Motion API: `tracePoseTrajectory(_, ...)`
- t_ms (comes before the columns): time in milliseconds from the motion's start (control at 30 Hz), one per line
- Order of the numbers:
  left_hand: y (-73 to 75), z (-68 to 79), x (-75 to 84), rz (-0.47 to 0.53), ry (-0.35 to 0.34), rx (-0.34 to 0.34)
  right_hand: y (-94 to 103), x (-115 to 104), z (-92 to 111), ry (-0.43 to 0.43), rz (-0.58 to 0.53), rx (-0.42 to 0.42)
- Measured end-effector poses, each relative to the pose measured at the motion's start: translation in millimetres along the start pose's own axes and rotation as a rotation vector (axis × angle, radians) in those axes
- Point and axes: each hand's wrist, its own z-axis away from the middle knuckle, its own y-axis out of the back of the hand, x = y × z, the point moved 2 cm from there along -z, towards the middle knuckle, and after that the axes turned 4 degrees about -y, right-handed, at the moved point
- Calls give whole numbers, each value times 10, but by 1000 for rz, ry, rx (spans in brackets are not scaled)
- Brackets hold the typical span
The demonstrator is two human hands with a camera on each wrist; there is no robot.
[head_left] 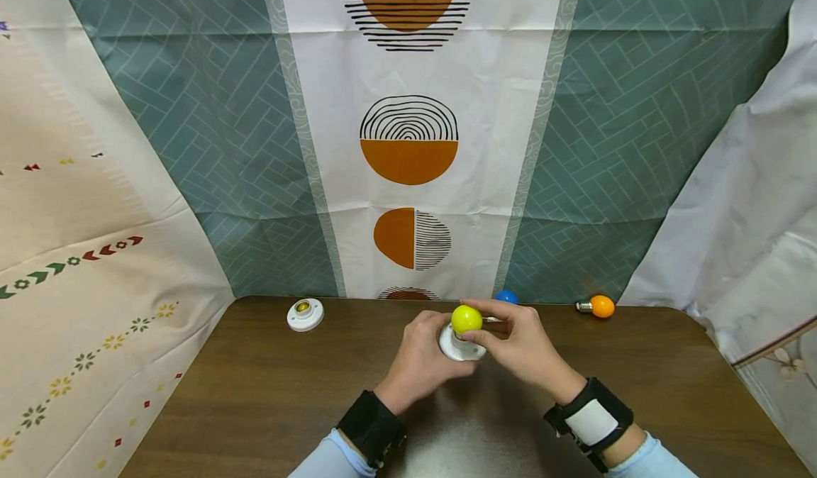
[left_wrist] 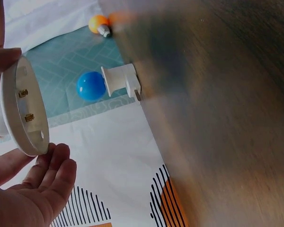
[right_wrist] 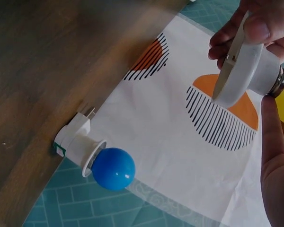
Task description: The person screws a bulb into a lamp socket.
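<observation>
My left hand grips a white round-based lamp holder by its rim above the middle of the table. With thumb and fingers, my right hand pinches a yellow light bulb at the holder's mouth. The bulb's metal screw base shows between the yellow globe and the white socket in the right wrist view; how far it sits inside is hidden. From the left wrist view, the hollow underside of the lamp holder faces the camera, with brass terminals inside.
Behind my right hand, a blue bulb sits in a white plug-in socket at the table's back edge. An orange bulb lies at the back right. Another white lamp holder rests at the back left. Patterned cloth hangs behind the table.
</observation>
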Motion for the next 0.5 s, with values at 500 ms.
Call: tracePoseTrajectory(500,20,1,-32,39,-10,-20,-15,213,-31,26,-32,-105)
